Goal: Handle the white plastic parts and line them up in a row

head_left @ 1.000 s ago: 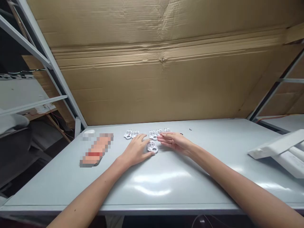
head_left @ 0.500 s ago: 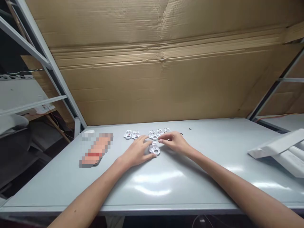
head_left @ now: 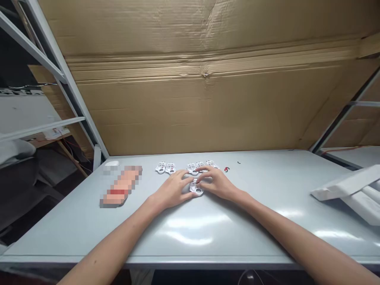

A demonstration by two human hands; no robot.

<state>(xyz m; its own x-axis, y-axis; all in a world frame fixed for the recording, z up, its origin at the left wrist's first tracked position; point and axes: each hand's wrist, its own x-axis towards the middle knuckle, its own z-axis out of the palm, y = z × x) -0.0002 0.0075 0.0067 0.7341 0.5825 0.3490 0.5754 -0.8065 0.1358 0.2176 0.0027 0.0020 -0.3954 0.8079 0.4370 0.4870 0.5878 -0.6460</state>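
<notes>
A small white plastic part with a round ring at its near end [head_left: 196, 190] lies flat on the table between my hands. My left hand [head_left: 172, 188] grips its left side, thumb at the near edge and fingers at the far edge. My right hand [head_left: 218, 183] curls in from the right, its thumb and index finger pinched together over the far half of the part. Whatever the right fingertips hold is too small or hidden to make out. Beyond the hands sits a row of similar white parts [head_left: 192, 169], partly covered by my fingers.
Two more white parts [head_left: 165, 168] lie further left. Small red and black pieces [head_left: 227, 169] are right of the row, with a tiny black bit [head_left: 239, 162] beyond. A pixelated orange object [head_left: 121, 186] is at left, white foam-like pieces [head_left: 350, 186] at right. Cardboard [head_left: 204, 114] walls the back.
My right hand has come closer, from beside the part to over its far half. The red and black pieces behind it now show. The held part has shifted slightly right.
</notes>
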